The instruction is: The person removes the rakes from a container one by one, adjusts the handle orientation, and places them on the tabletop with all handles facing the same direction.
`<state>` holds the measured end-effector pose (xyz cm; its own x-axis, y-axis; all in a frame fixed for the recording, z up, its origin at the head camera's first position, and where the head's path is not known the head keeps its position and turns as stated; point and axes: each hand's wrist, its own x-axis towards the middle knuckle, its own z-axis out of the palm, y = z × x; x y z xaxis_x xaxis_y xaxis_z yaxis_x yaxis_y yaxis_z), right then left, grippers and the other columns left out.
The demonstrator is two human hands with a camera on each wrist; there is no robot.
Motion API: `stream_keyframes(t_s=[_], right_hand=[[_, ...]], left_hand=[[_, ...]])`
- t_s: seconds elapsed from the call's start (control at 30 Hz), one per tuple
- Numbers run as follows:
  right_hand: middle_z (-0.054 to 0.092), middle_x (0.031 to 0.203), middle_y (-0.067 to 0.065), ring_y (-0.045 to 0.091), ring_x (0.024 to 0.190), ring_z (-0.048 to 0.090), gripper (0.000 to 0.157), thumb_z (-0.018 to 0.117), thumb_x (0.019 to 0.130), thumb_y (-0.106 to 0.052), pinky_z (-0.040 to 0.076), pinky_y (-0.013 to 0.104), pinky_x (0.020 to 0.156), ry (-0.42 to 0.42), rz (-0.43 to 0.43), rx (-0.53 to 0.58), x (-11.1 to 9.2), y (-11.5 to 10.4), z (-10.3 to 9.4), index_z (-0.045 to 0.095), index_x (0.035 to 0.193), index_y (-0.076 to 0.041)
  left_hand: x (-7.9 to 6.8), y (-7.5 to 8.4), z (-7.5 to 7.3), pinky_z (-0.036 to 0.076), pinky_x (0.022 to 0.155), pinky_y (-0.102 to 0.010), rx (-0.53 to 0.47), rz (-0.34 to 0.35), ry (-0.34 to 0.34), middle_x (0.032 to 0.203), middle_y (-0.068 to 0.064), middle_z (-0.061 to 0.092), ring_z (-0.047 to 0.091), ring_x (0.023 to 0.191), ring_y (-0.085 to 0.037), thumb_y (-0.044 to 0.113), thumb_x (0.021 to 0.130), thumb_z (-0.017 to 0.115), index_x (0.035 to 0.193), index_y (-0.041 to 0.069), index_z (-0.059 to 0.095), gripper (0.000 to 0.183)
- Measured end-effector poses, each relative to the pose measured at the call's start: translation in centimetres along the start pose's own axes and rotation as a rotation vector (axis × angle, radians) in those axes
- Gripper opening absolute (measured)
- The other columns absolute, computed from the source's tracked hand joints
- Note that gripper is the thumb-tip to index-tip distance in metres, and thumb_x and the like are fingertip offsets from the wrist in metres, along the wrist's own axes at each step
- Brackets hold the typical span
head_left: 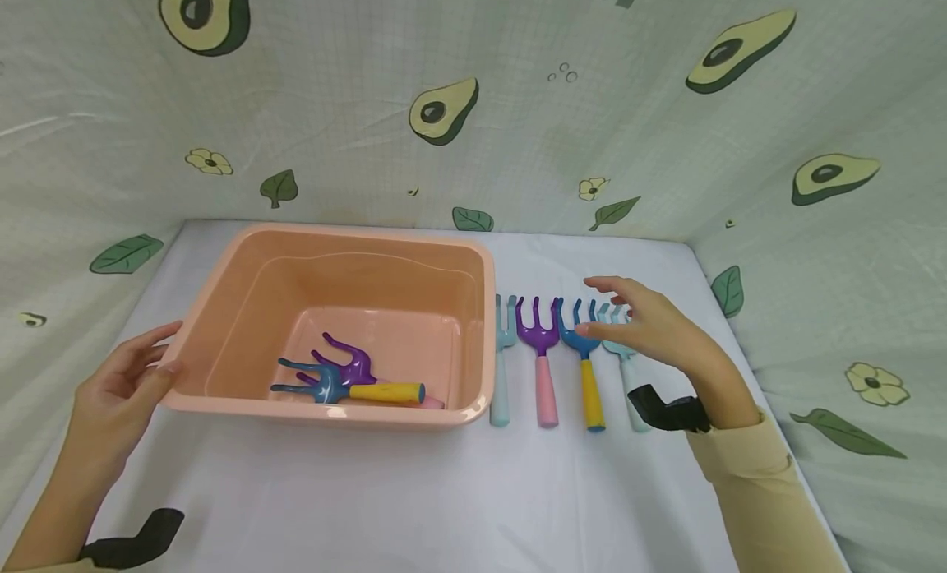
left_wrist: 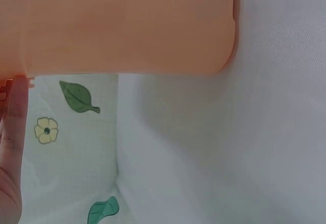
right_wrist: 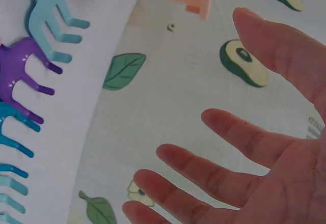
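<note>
While the left hand (head_left: 122, 396) grips a tub (head_left: 370, 281), the right hand (head_left: 654, 326) hangs spread

As the left hand's thumb and fingers hold the left side of the peach tub at its rim, the right hand hovers over the right end of a row of small garden forks, fingers spread and thumb well apart from them.

From the head camera, it partly hides the tines of the two nearest: a blue fork with a yellow handle (head_left: 589, 388) and, at the far right, a light-blue fork (head_left: 620, 349). Left of these lie a purple fork with a pink handle (head_left: 543, 376) and, just beside the tub, a pale blue-green fork (head_left: 500, 384). All four point their tines away from the person.

Inside the tub, a second blue-and-yellow fork (head_left: 385, 392) lies across a second purple fork (head_left: 360, 365), tines leftward.

Dark straps (head_left: 669, 410) circle both wrists; a cream sleeve (head_left: 755, 470) covers the right forearm. Beneath everything is a white surface (head_left: 459, 499), and around it hangs pale green cloth (head_left: 518, 55) printed with avocados, leaves and flowers.
</note>
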<state>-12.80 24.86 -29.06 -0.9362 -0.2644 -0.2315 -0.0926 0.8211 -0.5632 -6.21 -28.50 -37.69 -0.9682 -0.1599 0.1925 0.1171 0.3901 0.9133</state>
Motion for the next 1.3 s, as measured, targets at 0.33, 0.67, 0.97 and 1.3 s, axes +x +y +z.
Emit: stream_keyframes(t_s=[0.33, 0.67, 0.97, 1.3], right_hand=[[0.037, 0.144, 0.015, 0.038, 0.126, 0.039, 0.071, 0.068, 0.082, -0.037, 0.047, 0.056, 0.089, -0.056, -0.098, -0.089, 1.7, -5.3, -0.5, 0.037, 0.141, -0.012], [0.038, 0.144, 0.007, 0.03, 0.127, 0.04, 0.07, 0.071, 0.081, -0.032, 0.046, 0.052, 0.094, -0.148, -0.175, -0.1, 4.0, -10.3, -0.5, 0.039, 0.141, -0.015], [0.041, 0.143, 0.006, 0.024, 0.133, 0.036, 0.064, 0.07, 0.082, -0.026, 0.035, 0.045, 0.106, -0.222, -0.271, -0.18, 6.4, -13.9, 0.4, 0.042, 0.138, -0.013], [0.047, 0.139, 0.006, 0.022, 0.129, 0.041, 0.062, 0.07, 0.083, -0.025, 0.039, 0.038, 0.104, -0.369, -0.315, -0.226, 9.7, -16.5, 3.0, 0.044, 0.137, -0.013]], left_hand=[[-0.1, -0.2, -0.1, 0.046, 0.068, -0.003, 0.014, -0.017, 0.004, 0.105, 0.021, 0.059, 0.059, 0.083, 0.009, -0.002, 0.09, 0.053, 0.137, 0.011, 0.046, 0.049], [-0.2, -0.3, -0.2, 0.046, 0.068, -0.003, -0.037, -0.009, 0.007, 0.106, 0.019, 0.059, 0.06, 0.083, 0.009, -0.005, 0.089, 0.053, 0.136, 0.009, 0.047, 0.049], [-0.2, -0.1, -0.1, 0.045, 0.068, -0.003, 0.125, -0.022, 0.012, 0.106, 0.025, 0.055, 0.057, 0.085, 0.012, 0.001, 0.091, 0.053, 0.138, 0.015, 0.045, 0.05], [-0.1, 0.1, 0.0, 0.045, 0.068, -0.002, 0.129, -0.022, 0.011, 0.105, 0.025, 0.056, 0.057, 0.085, 0.013, 0.002, 0.091, 0.053, 0.138, 0.014, 0.045, 0.049]])
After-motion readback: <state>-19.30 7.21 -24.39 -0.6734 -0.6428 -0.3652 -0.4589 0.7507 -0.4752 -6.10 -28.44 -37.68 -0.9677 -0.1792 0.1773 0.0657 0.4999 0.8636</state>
